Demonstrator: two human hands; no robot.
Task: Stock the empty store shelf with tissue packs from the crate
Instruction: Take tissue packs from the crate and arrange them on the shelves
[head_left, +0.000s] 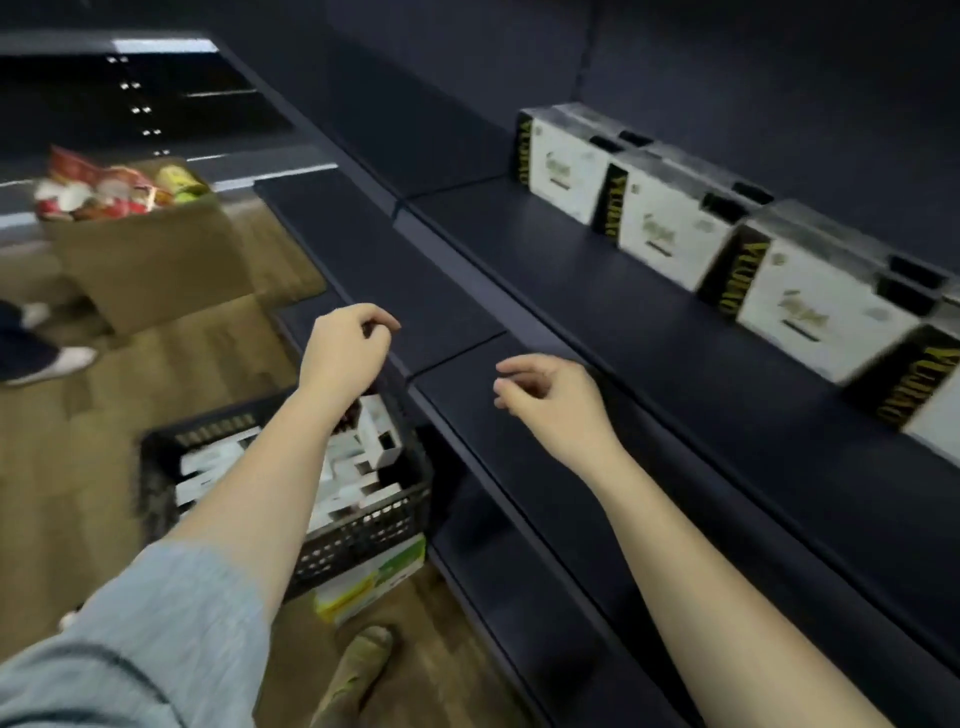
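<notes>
left hand (345, 345): your fingers are loosely curled, nothing in them, hovering above the crate's far rim
right hand (550, 397): same story, fingers relaxed and bent, no pack held, hanging over the front edge of the lower shelf board
crate (363, 530): black, slatted, on the floor just beside the shelf foot, sitting on a green and white box (371, 574); white tissue packs (343, 462) are still piled inside, so the supply is directly under your left forearm
shelf (597, 291): dark board, four packs on shelf (670, 228) stand upright in a row along the back, faces out, pushed back so the front strip stays open for a second row
step: looks like the gap between placements; both hands are free, and I judge the next reach goes down into the crate
edges: the lower board's front lip sits between crate and shelf, lift packs over it, don't drag
open room: left part of the shelf is bare, plenty of clearance there
elsewhere: cardboard box (140, 249) of goods on the floor, well apart; someone's shoes (52, 358) far left
</notes>
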